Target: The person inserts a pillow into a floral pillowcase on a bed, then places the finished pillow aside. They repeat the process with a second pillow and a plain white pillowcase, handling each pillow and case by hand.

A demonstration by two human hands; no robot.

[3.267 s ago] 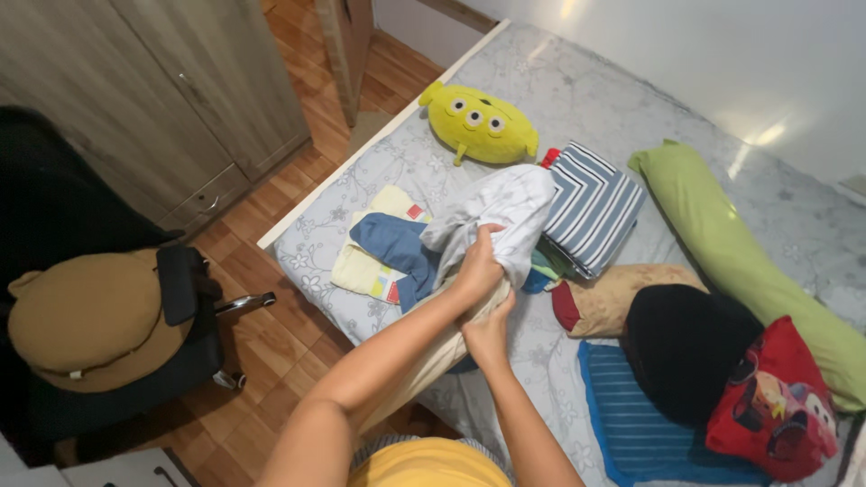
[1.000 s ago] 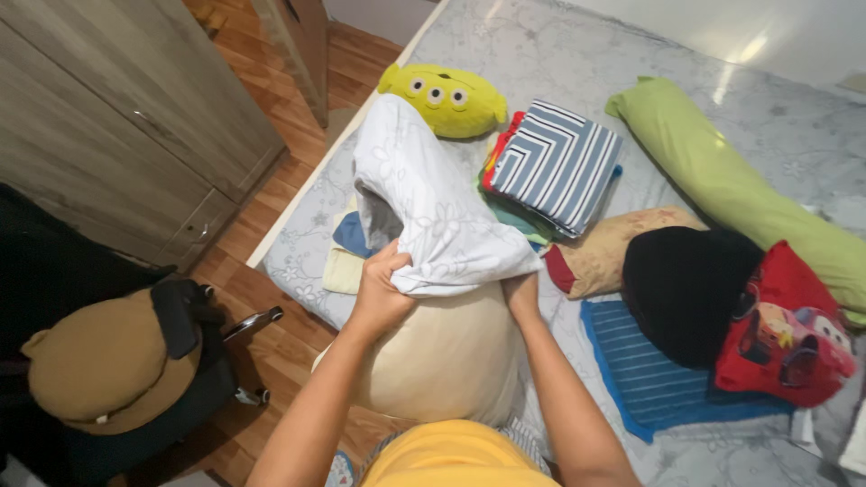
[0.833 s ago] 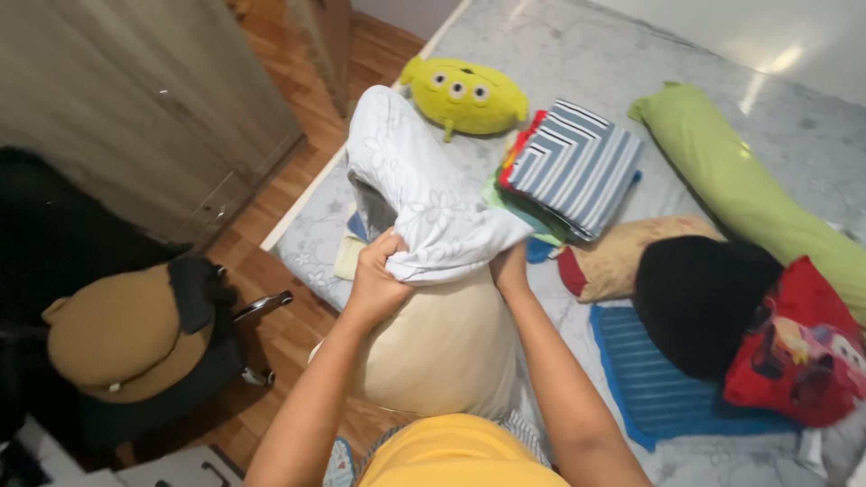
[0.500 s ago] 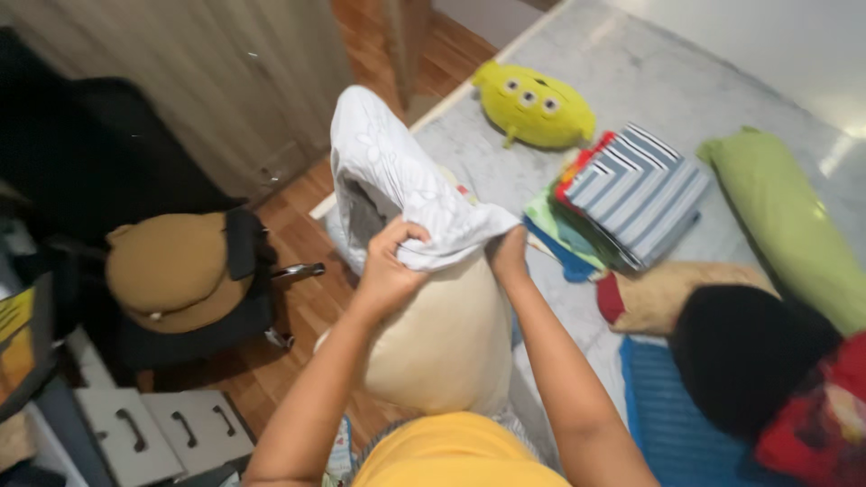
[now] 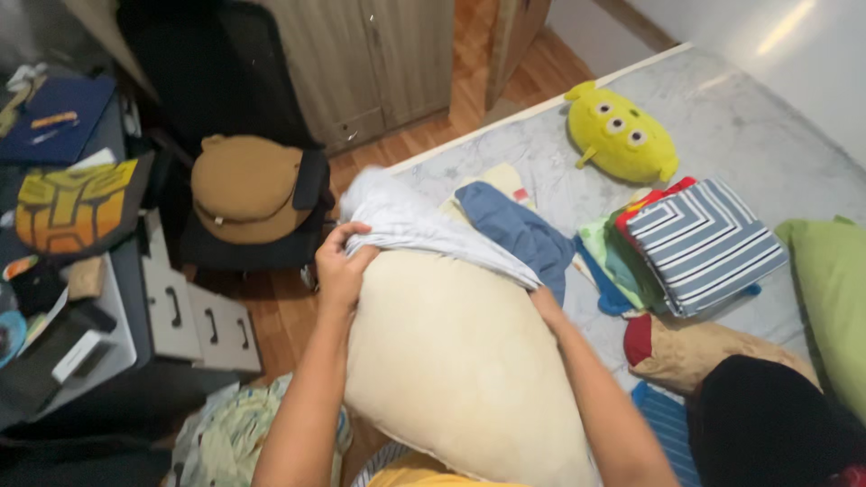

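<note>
Left hand: fingers curled tight, clenching a bunched edge of the white pillowcase at the upper end of the cream pillow. Right hand: mostly hidden under the far edge of the same pillowcase; contact with the cloth is plain, but whether the fingers are closed on it cannot be told. The pillowcase covers only the top end of the pillow; the rest of the pillow is bare and stands up between the person's forearms, its lower end against the yellow shirt, at the near edge of the bed. Just beyond the hands, on the grey flowered sheet, a blue cloth lies over a pale yellow one. Further right, a stack of folded linens topped by a blue-and-white striped piece. Beyond that, a yellow-green three-eyed plush toy. To the left on the wood floor, a black chair carrying a brown cushion.
</note>
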